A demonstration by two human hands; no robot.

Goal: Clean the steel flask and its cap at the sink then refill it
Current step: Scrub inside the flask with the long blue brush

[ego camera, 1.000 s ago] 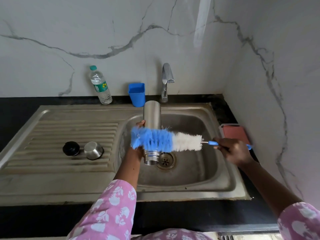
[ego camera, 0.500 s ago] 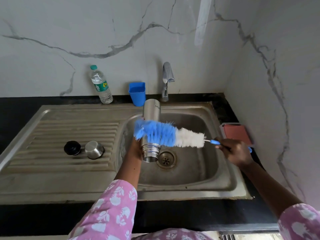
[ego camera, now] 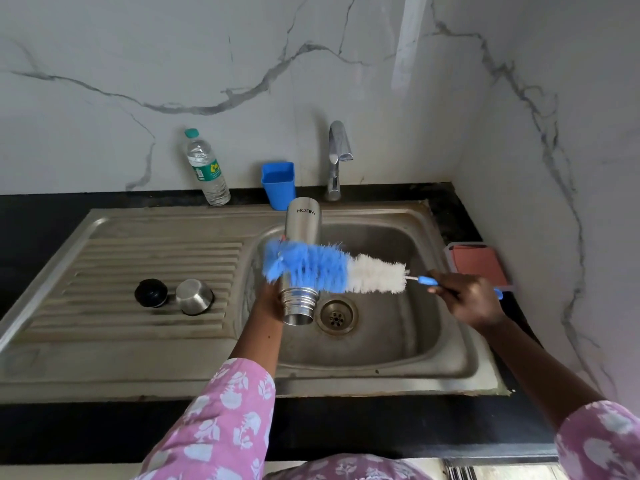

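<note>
Scrubbing brush (ego camera: 322,270) now slanted across flask (ego camera: 303,221)

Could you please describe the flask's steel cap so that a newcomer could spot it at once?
Find the steel sink and look at its ribbed drainboard, left of the basin. Two small round pieces sit side by side there. The steel cap is the shiny silver one nearer the basin; its neighbour is a matt black stopper.
</note>
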